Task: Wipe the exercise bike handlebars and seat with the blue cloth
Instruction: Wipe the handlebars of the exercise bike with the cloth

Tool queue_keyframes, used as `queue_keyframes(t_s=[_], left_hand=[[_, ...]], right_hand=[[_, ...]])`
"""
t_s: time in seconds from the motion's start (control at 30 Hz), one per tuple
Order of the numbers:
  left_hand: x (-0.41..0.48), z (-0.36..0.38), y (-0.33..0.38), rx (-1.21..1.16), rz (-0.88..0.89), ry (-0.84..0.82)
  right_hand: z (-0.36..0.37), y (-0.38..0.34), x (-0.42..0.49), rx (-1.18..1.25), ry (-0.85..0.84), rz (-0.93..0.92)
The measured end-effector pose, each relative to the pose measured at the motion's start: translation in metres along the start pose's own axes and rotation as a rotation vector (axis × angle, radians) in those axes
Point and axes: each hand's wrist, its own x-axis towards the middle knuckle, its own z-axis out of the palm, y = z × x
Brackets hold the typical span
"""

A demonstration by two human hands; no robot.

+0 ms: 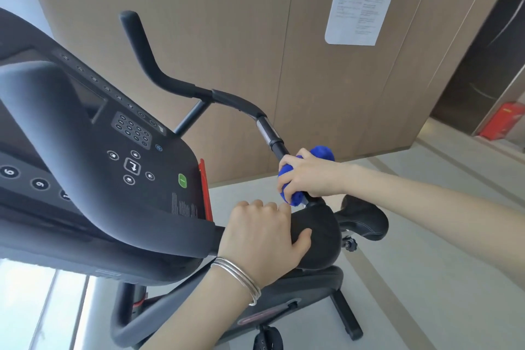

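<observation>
Blue cloth (324, 153) was clamped round the handlebar (235, 102) by the right hand (309, 176) for wiping; left hand (261, 236) gripped the black pad (321, 236), probably bracing.

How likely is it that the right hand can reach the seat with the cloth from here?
Probably yes. The right hand grips the cloth round the handlebar, and the seat lies just below and beyond it, with nothing between. The left hand holds a black pad off to the side.
</observation>
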Motion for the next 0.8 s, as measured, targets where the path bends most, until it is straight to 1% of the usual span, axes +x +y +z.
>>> queue_keyframes(t_s=[0.07,0.17,0.23,0.33,0.4,0.47,0.5,0.6,0.73,0.8], left_hand=[[-0.001,0.000,0.000,0.005,-0.002,0.006],[-0.001,-0.002,0.000,-0.002,0.008,0.019],[0.000,-0.003,0.001,-0.022,0.016,0.017],[0.001,-0.002,0.000,0.004,0.028,0.076],[0.002,-0.002,-0.002,0.003,0.042,0.107],[0.004,0.001,-0.003,0.016,0.048,0.104],[0.005,0.003,-0.002,0.005,0.037,0.093],[0.008,0.006,-0.001,0.002,0.054,0.086],[0.008,0.007,-0.004,0.020,0.068,0.122],[0.006,0.006,-0.005,0.039,0.063,0.113]], right_hand=[[0.005,0.006,0.002,0.066,0.046,0.067],[0.028,0.004,-0.022,0.352,0.289,0.232],[0.043,-0.005,-0.037,0.464,0.447,0.238],[0.059,-0.002,-0.038,0.489,0.607,0.215],[0.063,0.006,-0.027,0.548,0.686,0.285],[0.057,0.010,-0.015,0.692,0.694,0.405],[0.055,0.011,-0.011,0.739,0.683,0.434],[0.053,0.008,-0.012,0.758,0.673,0.452],[0.062,-0.017,-0.039,0.798,0.743,0.443],[0.067,-0.029,-0.054,0.822,0.740,0.435]])
